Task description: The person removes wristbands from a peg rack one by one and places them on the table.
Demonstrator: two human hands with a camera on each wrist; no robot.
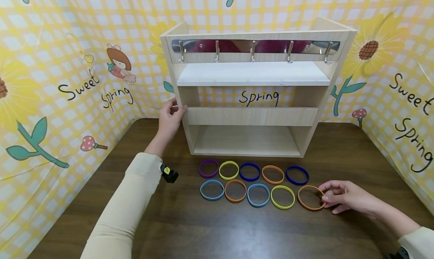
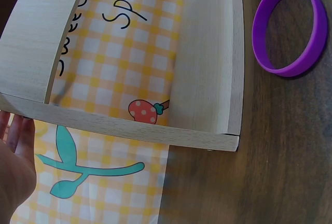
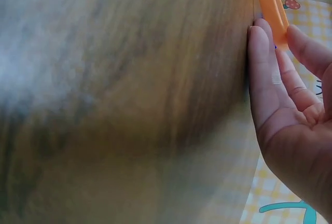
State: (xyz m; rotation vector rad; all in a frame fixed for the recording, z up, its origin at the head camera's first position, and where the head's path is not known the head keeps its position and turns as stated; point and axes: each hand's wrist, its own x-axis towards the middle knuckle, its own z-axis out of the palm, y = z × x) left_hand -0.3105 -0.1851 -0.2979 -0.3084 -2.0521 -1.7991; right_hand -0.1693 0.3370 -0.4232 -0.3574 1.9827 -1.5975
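Observation:
A light wood shelf rack (image 1: pixel 252 117) stands on the table, a metal strip with several hooks (image 1: pixel 253 50) across its top front. My left hand (image 1: pixel 170 118) holds its left side panel, thumb at the front edge and fingers along the outer side. In the left wrist view, only part of this hand (image 2: pixel 15 167) shows beside the panel. My right hand (image 1: pixel 349 198) pinches the right edge of an orange silicone wristband (image 1: pixel 311 209), thumb on one side and fingers on the other. The right wrist view shows that orange band (image 3: pixel 272 11) between thumb and fingers.
Two rows of wristbands lie before the rack, among them a purple one (image 1: pixel 208 176), a light blue one (image 1: pixel 212 198), a yellow one (image 1: pixel 283 207) and a dark blue one (image 1: pixel 297 183). Checked yellow cloth (image 1: pixel 44 101) surrounds the brown wooden table (image 1: pixel 203 232).

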